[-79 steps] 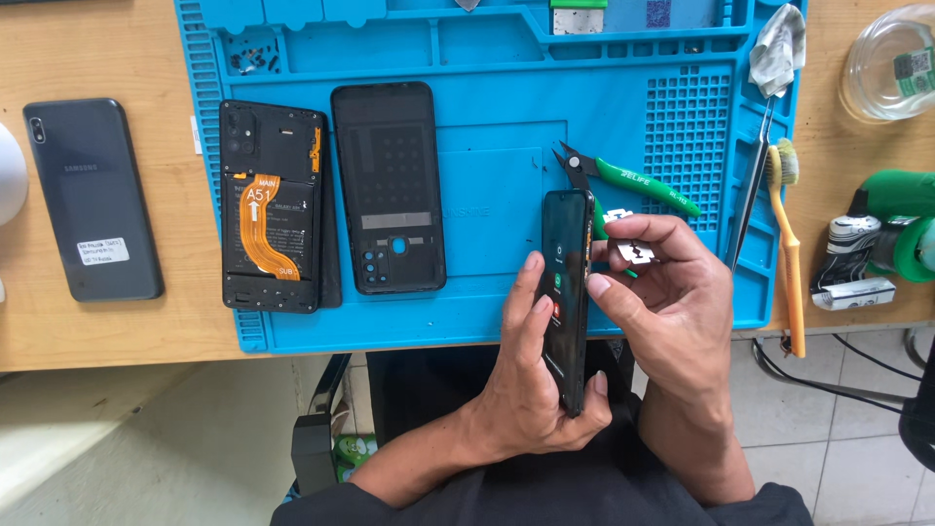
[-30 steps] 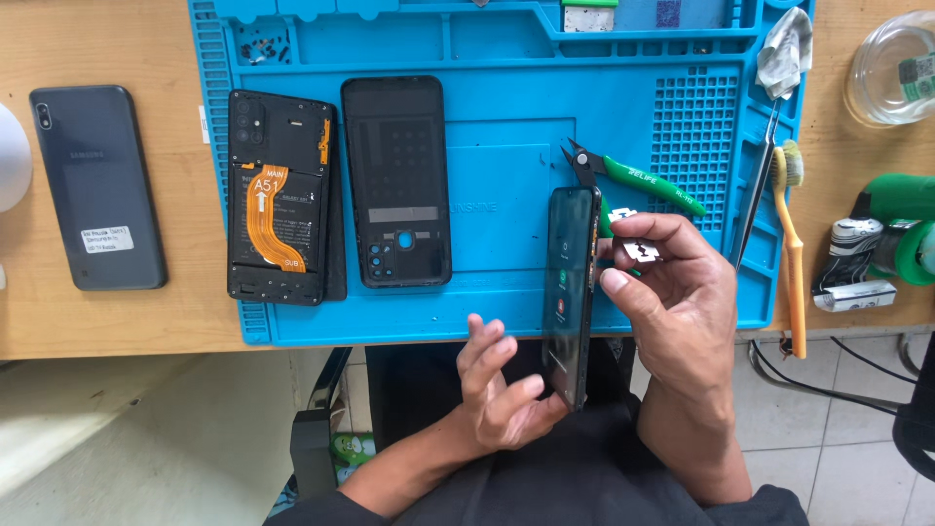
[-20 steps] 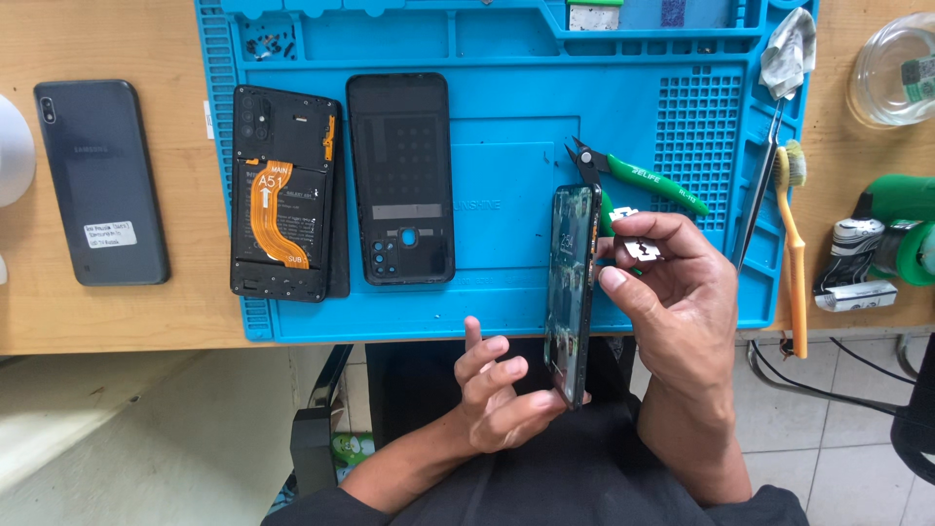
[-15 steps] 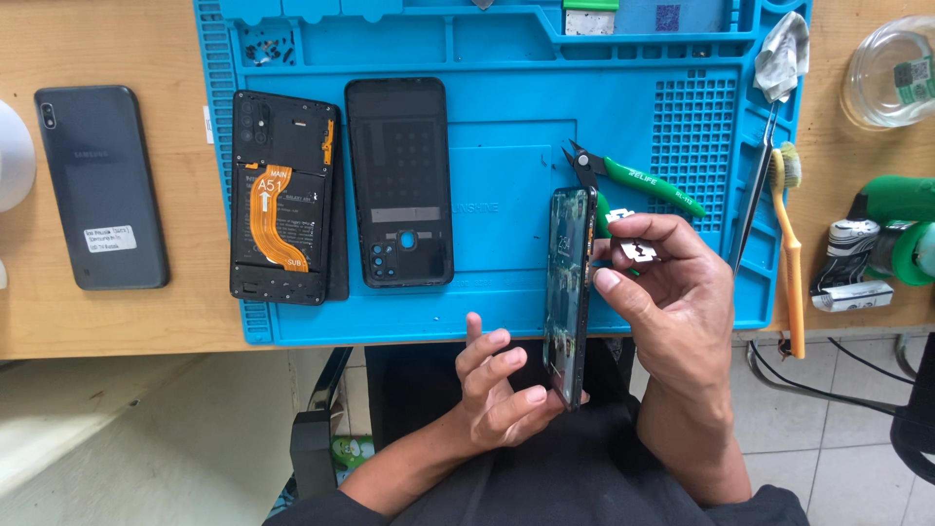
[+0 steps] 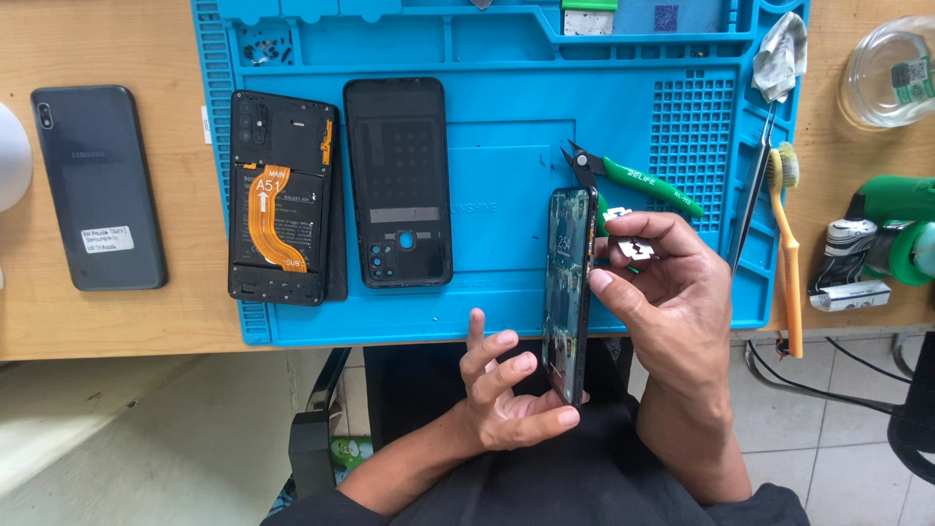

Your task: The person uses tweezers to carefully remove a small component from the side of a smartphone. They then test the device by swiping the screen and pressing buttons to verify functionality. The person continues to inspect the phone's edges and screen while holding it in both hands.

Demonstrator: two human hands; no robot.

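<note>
My right hand grips a black smartphone held on edge over the near edge of the blue work mat, thumb on its right side. A small white piece sits between the fingers of that hand. My left hand is below it, fingers spread, thumb touching the phone's lower end. On the mat lie an opened phone with an orange flex cable and a black back cover. Green-handled cutters lie just behind the held phone.
A dark grey phone lies face down on the wooden desk at left. Right of the mat: tweezers, an orange-handled brush, a glass dish, green tape rolls. Floor and my lap lie below the desk edge.
My left hand has let go of the phone's side and dropped lower with fingers spread; only its thumb touches the phone's bottom. The right hand keeps holding the phone on edge.
</note>
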